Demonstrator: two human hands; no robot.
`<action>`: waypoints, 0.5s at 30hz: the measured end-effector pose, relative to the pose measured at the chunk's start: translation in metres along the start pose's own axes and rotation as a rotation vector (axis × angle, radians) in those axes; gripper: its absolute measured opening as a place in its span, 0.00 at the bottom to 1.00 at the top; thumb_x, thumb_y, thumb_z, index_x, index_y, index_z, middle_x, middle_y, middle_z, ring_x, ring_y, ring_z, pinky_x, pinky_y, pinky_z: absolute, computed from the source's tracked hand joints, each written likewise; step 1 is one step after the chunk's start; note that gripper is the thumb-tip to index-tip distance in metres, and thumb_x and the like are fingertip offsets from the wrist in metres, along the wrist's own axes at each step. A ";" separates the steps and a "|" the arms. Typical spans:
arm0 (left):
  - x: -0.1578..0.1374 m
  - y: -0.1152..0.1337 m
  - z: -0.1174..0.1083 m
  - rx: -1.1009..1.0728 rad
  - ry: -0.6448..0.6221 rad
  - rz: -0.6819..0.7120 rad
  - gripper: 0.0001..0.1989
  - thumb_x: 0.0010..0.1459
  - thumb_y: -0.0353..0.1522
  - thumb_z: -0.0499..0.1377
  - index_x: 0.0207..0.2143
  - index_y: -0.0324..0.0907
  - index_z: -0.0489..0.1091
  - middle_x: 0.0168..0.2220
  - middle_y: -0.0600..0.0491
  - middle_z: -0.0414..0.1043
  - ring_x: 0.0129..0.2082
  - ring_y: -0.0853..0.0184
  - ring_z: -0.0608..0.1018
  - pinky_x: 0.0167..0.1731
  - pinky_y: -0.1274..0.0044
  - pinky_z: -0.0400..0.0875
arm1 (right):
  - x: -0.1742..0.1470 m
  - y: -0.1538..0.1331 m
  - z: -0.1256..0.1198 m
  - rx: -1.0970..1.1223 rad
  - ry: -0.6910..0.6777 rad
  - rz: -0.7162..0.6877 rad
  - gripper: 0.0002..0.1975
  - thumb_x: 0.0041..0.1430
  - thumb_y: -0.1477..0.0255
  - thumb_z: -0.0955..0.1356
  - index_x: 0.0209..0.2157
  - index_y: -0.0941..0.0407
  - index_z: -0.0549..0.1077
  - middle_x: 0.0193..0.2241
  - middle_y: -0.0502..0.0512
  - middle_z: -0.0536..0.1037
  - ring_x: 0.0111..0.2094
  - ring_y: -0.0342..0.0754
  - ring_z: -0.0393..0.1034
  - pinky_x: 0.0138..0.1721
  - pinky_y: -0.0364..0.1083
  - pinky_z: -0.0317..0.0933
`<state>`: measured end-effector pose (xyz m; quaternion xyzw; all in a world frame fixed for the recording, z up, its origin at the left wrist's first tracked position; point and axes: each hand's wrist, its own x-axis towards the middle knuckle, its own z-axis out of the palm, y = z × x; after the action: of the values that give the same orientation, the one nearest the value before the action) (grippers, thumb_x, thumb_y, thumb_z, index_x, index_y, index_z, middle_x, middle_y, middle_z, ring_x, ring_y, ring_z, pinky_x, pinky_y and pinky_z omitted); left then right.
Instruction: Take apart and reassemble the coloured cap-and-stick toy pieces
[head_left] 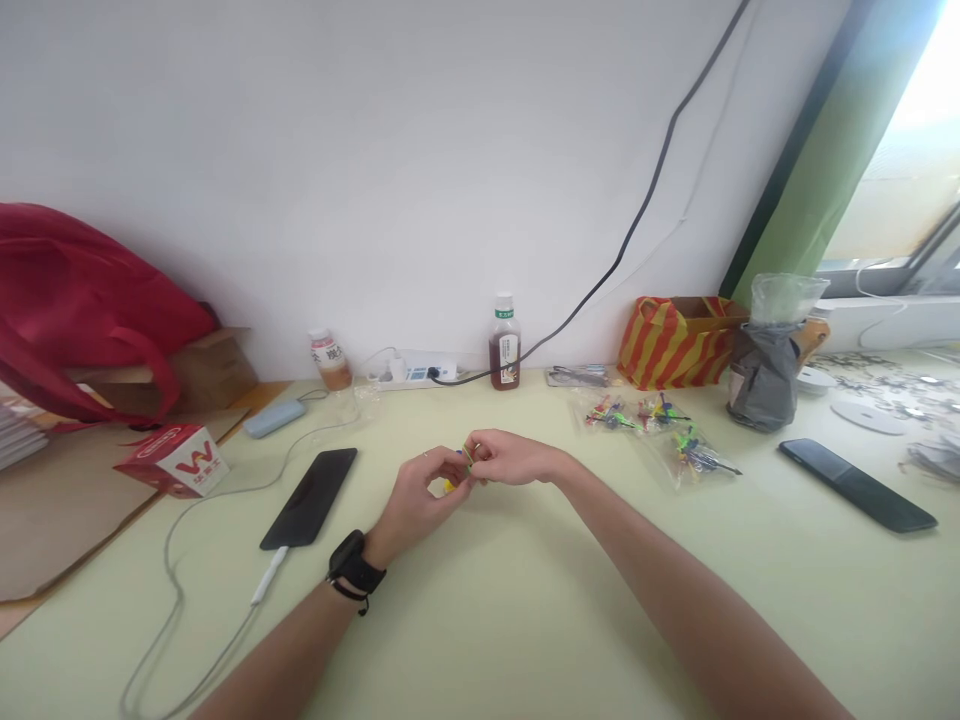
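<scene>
In the middle of the table my left hand (424, 497) and my right hand (514, 457) meet, fingertips pinched together. Between them is a small colourful plastic piece (468, 460), with bits of green and blue showing; its exact kind is hidden by my fingers. A yellow bit (449, 486) shows within the curl of my left fingers, and I cannot tell whether it belongs to the same piece. To the right of my hands lie clear bags of similar small coloured plastic parts (694, 455).
Left are a phone (311, 498) on a white cable, a red-and-white box (174, 460) and a blue power bank (274, 417). Bottles (505, 345) and a power strip (420, 372) line the wall. Right are a striped bag (667, 343), a grey bag (763, 375) and another phone (855, 484).
</scene>
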<state>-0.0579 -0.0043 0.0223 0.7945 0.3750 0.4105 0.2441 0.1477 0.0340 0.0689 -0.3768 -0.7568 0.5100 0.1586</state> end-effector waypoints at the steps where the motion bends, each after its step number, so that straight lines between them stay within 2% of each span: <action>1: 0.000 0.000 0.000 0.021 -0.001 0.007 0.06 0.63 0.33 0.62 0.42 0.42 0.74 0.37 0.50 0.80 0.34 0.66 0.81 0.40 0.72 0.78 | 0.000 0.000 0.000 0.015 -0.014 0.005 0.08 0.53 0.78 0.67 0.35 0.54 0.66 0.27 0.46 0.76 0.27 0.41 0.71 0.24 0.37 0.55; 6: -0.002 0.002 -0.001 0.128 -0.002 0.049 0.07 0.61 0.31 0.61 0.42 0.43 0.74 0.35 0.52 0.79 0.34 0.66 0.79 0.39 0.73 0.76 | 0.001 0.000 -0.002 0.103 -0.071 0.005 0.09 0.53 0.81 0.66 0.34 0.55 0.64 0.29 0.49 0.79 0.27 0.43 0.77 0.25 0.37 0.62; 10: -0.002 0.006 -0.002 0.165 0.003 0.058 0.06 0.58 0.28 0.61 0.39 0.43 0.74 0.32 0.54 0.77 0.31 0.67 0.78 0.37 0.74 0.74 | 0.002 0.002 0.000 0.119 -0.071 -0.023 0.09 0.54 0.83 0.64 0.32 0.56 0.65 0.25 0.47 0.78 0.26 0.41 0.76 0.28 0.38 0.66; 15: -0.002 0.005 -0.003 0.152 0.021 0.041 0.05 0.59 0.29 0.61 0.38 0.43 0.74 0.32 0.54 0.77 0.31 0.67 0.78 0.36 0.75 0.74 | 0.001 0.002 -0.001 0.133 -0.083 -0.069 0.08 0.55 0.80 0.66 0.37 0.56 0.68 0.28 0.49 0.79 0.28 0.42 0.76 0.24 0.36 0.60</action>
<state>-0.0591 -0.0086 0.0270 0.8140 0.3913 0.3940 0.1706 0.1486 0.0362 0.0678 -0.3177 -0.7397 0.5685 0.1692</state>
